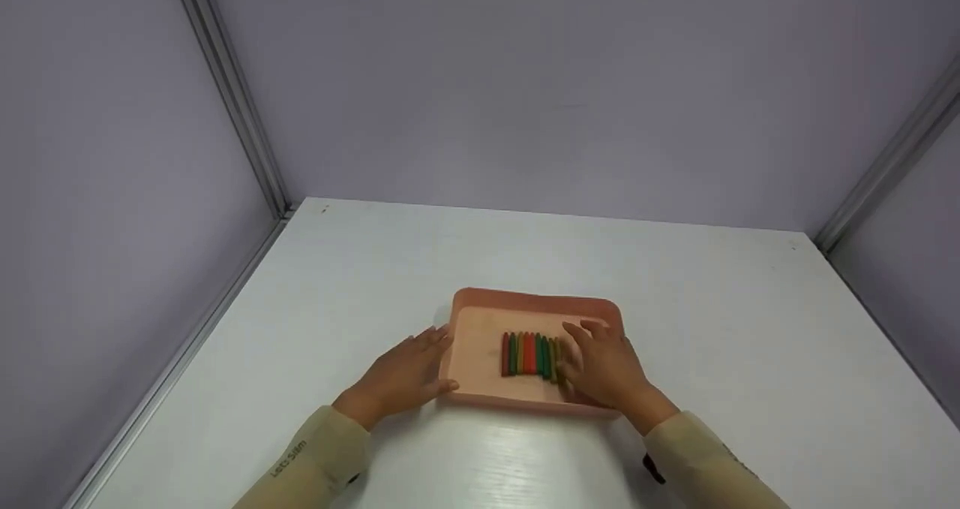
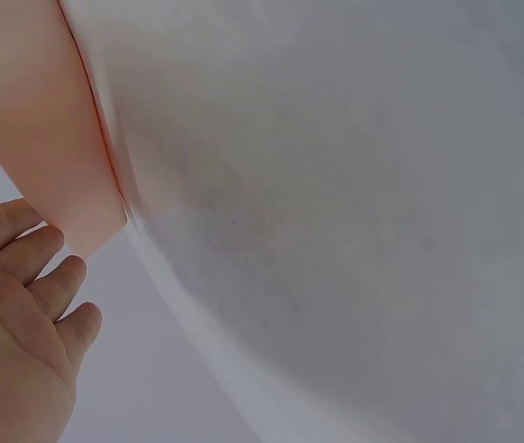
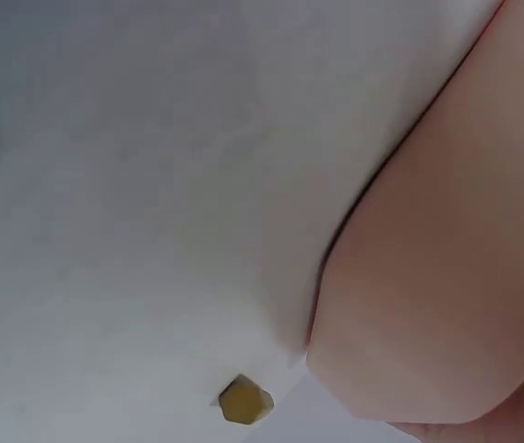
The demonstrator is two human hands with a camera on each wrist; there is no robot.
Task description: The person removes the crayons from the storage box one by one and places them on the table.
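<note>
A pink tray [image 1: 480,302] lies on the white table [image 1: 375,269] in the head view, holding a row of several crayons [image 1: 529,353] in red, green and orange. My left hand [image 1: 405,374] rests flat against the tray's left edge, fingers straight. My right hand [image 1: 604,366] lies over the right end of the crayon row, fingers loosely bent and touching the crayons. In the left wrist view my left hand [image 2: 22,314] sits open beside the tray's outer wall [image 2: 41,120]. The right wrist view shows the tray's corner [image 3: 437,305] and one crayon end [image 3: 244,401].
Lilac booth walls [image 1: 525,81] with metal corner posts [image 1: 232,96] close off the table at the back and both sides. Bare tabletop surrounds the tray. Beige sleeves [image 1: 315,456] cover both forearms.
</note>
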